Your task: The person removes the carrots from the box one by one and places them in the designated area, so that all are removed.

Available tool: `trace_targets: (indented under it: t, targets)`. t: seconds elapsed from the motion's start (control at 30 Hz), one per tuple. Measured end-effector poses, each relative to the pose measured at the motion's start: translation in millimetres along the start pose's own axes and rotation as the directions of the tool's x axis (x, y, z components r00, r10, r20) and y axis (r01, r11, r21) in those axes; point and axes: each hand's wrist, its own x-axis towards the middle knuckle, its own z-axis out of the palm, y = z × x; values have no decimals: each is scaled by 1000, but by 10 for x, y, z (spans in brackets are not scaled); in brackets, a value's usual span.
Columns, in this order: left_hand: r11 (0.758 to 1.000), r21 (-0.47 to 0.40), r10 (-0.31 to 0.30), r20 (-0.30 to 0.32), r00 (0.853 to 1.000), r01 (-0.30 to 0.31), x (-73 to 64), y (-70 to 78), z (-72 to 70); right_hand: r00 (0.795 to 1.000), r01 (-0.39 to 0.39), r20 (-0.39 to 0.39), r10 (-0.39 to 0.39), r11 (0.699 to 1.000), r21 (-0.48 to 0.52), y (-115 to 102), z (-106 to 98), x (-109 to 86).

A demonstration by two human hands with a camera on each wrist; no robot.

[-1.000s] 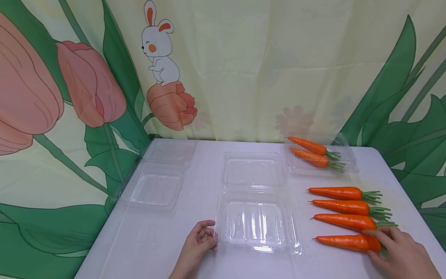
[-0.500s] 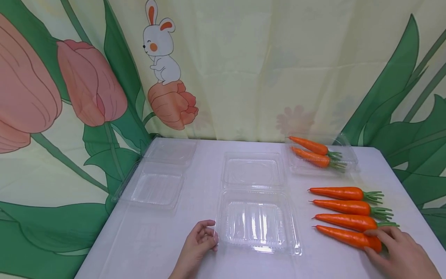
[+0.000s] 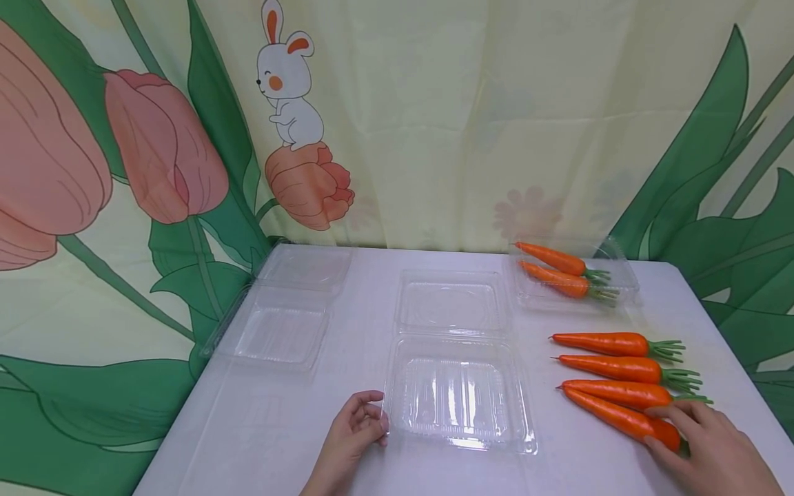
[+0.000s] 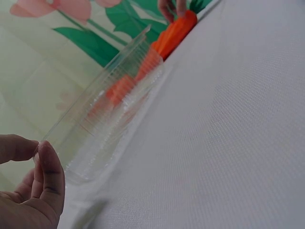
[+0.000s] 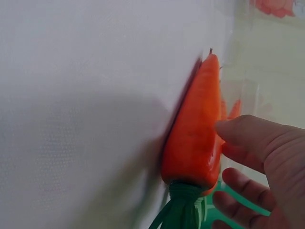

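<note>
My left hand [image 3: 353, 430] pinches the left rim of a clear plastic clamshell box [image 3: 524, 434], which lies unfolded in the middle of the table. Thumb and forefinger meet on that rim in the left wrist view. To the right, my right hand [image 3: 713, 444] holds the nearest carrot [image 3: 623, 415] by its thick end, the thumb on one side of it in the right wrist view. That carrot lies slanted, its tip against the tip of a second carrot [image 3: 620, 392]. Two more carrots, a third [image 3: 614, 367] and a fourth [image 3: 602, 341], lie behind in a row.
At the back right, a closed clear box [image 3: 626, 282] contains two carrots [image 3: 552, 259]. Another unfolded clear box [image 3: 276, 334] lies at the table's left edge. A printed curtain [image 3: 422, 138] hangs right behind the white table [image 3: 260, 441].
The nearest carrot's tip has swung away from me, from a spot apart from its neighbour to the neighbour's tip. My right hand stays at its thick end; the left hand has not moved.
</note>
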Motion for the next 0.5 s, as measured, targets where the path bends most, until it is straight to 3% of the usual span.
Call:
trace_targets:
  t: [0.5]
  targets:
    - [999,-27,-37,-42,998,35,-23,2,-27,998,43,-48,-40,996,73,-319,-139,-19]
